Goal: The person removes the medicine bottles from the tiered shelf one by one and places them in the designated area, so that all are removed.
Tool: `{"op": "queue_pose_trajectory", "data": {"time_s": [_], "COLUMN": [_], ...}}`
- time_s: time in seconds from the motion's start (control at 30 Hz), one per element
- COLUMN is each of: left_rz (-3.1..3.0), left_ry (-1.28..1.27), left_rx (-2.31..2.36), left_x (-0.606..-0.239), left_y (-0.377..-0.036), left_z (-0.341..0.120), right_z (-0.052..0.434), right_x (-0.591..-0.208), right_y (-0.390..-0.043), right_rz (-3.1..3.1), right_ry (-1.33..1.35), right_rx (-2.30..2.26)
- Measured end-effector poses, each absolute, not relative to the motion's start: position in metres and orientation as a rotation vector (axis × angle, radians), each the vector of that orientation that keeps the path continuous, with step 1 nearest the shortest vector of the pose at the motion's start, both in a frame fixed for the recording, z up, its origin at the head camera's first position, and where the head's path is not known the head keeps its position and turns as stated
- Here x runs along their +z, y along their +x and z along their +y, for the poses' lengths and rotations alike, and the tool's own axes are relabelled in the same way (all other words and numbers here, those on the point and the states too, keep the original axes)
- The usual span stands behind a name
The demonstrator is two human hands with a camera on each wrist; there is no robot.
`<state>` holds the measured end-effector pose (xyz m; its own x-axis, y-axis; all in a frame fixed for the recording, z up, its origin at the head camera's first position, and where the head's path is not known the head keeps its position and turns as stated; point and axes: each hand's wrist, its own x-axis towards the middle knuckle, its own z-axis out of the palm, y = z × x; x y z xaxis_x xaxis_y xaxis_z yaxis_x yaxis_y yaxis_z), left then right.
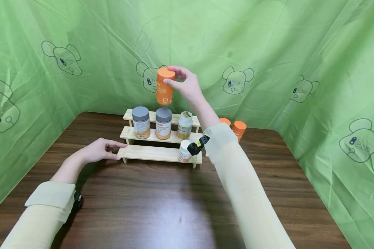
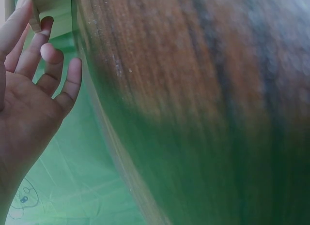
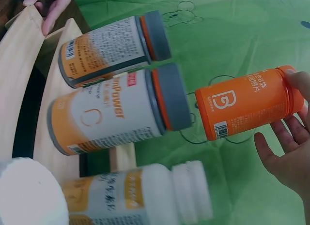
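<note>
My right hand (image 1: 188,83) holds an orange bottle (image 1: 164,91) by its cap, upright, above and behind the wooden tiered rack (image 1: 152,152). The right wrist view shows the orange bottle (image 3: 244,101) apart from the bottles on the rack, thumb and fingers at its cap. On the middle step stand two grey-capped bottles (image 1: 141,122) and a white-and-gold bottle (image 1: 185,128). A small white bottle (image 1: 184,152) sits at the right of the lowest step, partly hidden by the wrist camera. With thumb and forefinger, my left hand (image 1: 98,150) grips the left end of that lowest step.
Two more orange-capped bottles (image 1: 238,129) stand on the dark wood table (image 1: 143,204) to the right of the rack, partly hidden by my right arm. A green cloth (image 1: 199,41) with bear-head drawings hangs behind and on both sides.
</note>
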<state>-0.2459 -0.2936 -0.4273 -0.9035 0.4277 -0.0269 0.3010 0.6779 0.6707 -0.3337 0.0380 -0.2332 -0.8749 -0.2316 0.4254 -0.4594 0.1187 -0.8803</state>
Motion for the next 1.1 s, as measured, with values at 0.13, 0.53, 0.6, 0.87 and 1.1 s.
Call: {"op": "queue_pose_trajectory", "data": {"time_s": [0.13,0.53,0.6,0.87,1.1], "left_rz": [2.710,2.709,2.707,2.703,2.705], "left_ry": [0.592,0.597,0.598,0.624,0.633], "left_rx": [1.028,1.036,1.040,1.044,1.032], "left_x": [-0.428,-0.430,-0.431,-0.432,-0.430], "left_y": [-0.246,-0.248,-0.248,-0.249,-0.250], "left_z": [-0.294,-0.295,-0.295,-0.296,-0.296], "right_z": [0.046,0.072,0.075,0.093,0.113], "right_x": [-0.225,-0.204,-0.201,-0.189,-0.182], "right_y": [-0.330,-0.315,-0.312,-0.303,-0.296], "right_rz": [-2.188,-2.185,-2.185,-2.149,-2.114], "right_ry": [0.682,0.699,0.710,0.749,0.784], "right_rx": [1.858,1.873,1.873,1.926,1.946]}}
